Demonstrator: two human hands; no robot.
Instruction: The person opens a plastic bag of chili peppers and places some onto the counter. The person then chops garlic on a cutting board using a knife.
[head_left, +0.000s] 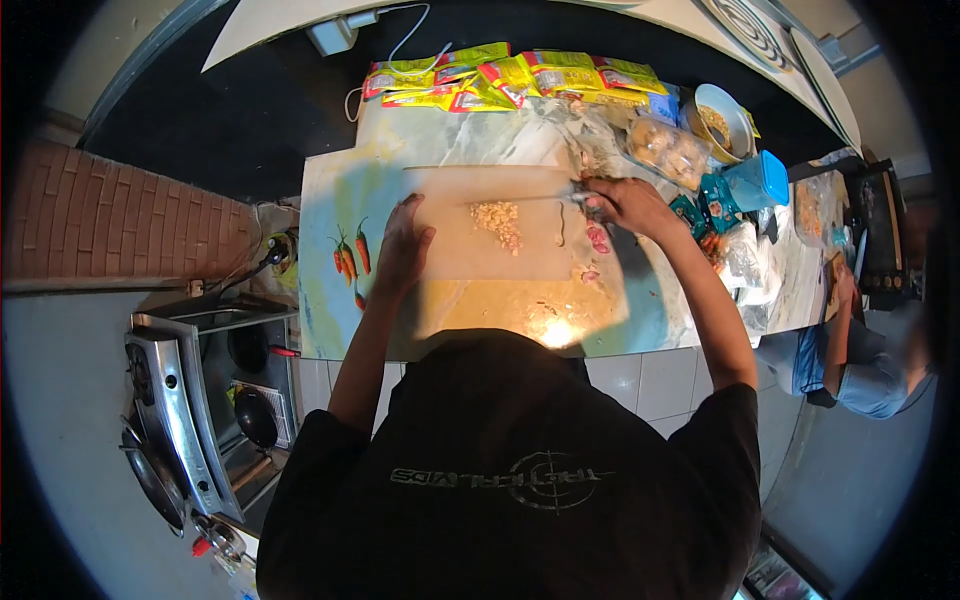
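A pale cutting board [445, 262] lies on the marble-patterned table in front of me. On it is a small heap of finely chopped pale pieces [494, 220], which look like garlic. My right hand [625, 205] is closed around the handle of a knife [545, 199], at the board's right side; the blade points left over the heap's upper edge. My left hand [405, 242] lies on the board's left edge, thumb apart from the fingers. Pinkish peeled shallots [598, 237] sit right of the board. Several red chillies [347, 262] lie to its left.
Yellow sachets [510, 78] line the table's back. At the right stand a bowl [735, 125], a clear pack of round food [665, 150] and a blue-lidded container [757, 180]. Another person [865, 365] works at far right. A stove [165, 400] stands at lower left.
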